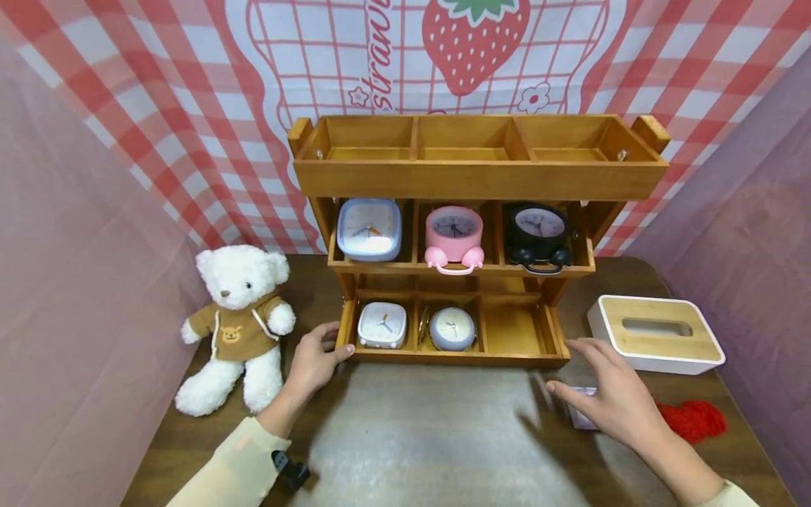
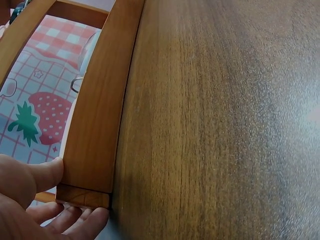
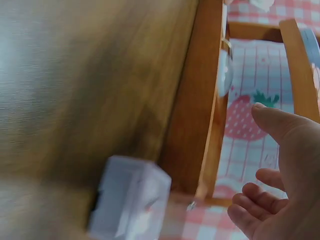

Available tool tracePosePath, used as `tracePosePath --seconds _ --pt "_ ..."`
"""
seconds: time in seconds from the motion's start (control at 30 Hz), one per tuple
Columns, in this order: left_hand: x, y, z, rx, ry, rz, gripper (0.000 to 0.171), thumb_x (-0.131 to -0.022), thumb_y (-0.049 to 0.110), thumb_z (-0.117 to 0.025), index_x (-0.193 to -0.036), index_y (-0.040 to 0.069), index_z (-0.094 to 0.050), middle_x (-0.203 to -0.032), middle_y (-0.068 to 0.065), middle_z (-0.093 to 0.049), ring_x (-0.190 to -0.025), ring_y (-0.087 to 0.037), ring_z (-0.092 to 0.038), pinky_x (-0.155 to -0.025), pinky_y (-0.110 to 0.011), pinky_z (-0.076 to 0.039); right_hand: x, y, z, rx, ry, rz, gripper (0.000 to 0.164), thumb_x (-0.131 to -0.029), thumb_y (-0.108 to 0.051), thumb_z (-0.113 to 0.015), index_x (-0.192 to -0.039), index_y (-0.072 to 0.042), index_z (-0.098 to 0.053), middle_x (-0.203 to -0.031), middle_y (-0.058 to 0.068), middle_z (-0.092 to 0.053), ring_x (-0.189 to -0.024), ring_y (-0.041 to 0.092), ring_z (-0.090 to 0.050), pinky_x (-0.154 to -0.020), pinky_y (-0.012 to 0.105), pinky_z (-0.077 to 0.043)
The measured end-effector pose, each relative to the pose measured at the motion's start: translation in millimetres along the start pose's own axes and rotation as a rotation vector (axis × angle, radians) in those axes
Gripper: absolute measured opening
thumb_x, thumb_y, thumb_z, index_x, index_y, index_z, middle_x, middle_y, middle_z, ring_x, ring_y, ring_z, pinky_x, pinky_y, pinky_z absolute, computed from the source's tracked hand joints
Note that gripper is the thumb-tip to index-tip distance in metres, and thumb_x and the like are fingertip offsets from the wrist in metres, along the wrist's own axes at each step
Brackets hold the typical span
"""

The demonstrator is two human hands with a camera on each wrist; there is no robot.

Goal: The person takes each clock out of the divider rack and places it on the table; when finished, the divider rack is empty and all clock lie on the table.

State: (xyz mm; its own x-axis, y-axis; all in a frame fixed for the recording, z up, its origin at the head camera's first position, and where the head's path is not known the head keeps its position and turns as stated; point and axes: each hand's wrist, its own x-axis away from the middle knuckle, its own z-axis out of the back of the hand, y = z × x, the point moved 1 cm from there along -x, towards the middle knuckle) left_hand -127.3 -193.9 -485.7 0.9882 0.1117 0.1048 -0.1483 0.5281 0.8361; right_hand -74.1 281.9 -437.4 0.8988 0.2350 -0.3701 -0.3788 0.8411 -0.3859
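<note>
A three-tier wooden rack [image 1: 481, 181] stands against the back cloth. My left hand [image 1: 315, 360] grips the left front corner of its lowest tier; in the left wrist view the thumb is on the inner side and the fingers curl round the board's end [image 2: 82, 196]. Just off the right front corner, my right hand [image 1: 608, 401] is held with fingers spread, holding nothing. The middle tier carries a blue-rimmed clock [image 1: 369, 229], a pink alarm clock [image 1: 453, 232] and a black alarm clock [image 1: 538, 229]. Below sit a white clock [image 1: 382, 324] and a round grey clock [image 1: 453, 328].
A white teddy bear [image 1: 243, 331] in a brown hoodie sits at the left. To the right stands a tissue box [image 1: 659, 331] with a wooden top. A small clear box [image 3: 130, 200] and a red fluffy thing [image 1: 693, 421] lie by the right hand.
</note>
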Motion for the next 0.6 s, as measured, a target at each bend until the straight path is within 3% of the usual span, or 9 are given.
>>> tracePosePath --seconds 0.27,0.6 --pt "0.4 2.3 0.4 -0.003 -0.006 0.001 0.056 -0.092 0.010 -0.077 -0.142 -0.004 -0.056 -0.133 -0.027 -0.065 -0.116 -0.042 -0.067 -0.090 -0.046 -0.059 -43 -19 -19 -0.044 -0.066 0.081 0.072 -0.077 -0.046 -0.089 -0.132 -0.007 -0.063 -0.127 0.007 -0.065 -0.115 0.030 -0.064 -0.090 0.052 -0.053" --pt "-2.6 1.2 1.1 0.014 -0.017 0.019 0.057 -0.092 0.010 -0.077 -0.143 -0.003 -0.055 -0.134 -0.026 -0.064 -0.117 -0.041 -0.067 -0.088 -0.042 -0.059 -80 -40 -59 -0.139 -0.154 0.060 0.078 -0.076 -0.052 -0.088 -0.134 -0.005 -0.063 -0.131 0.013 -0.064 -0.118 0.033 -0.064 -0.096 0.053 -0.053"
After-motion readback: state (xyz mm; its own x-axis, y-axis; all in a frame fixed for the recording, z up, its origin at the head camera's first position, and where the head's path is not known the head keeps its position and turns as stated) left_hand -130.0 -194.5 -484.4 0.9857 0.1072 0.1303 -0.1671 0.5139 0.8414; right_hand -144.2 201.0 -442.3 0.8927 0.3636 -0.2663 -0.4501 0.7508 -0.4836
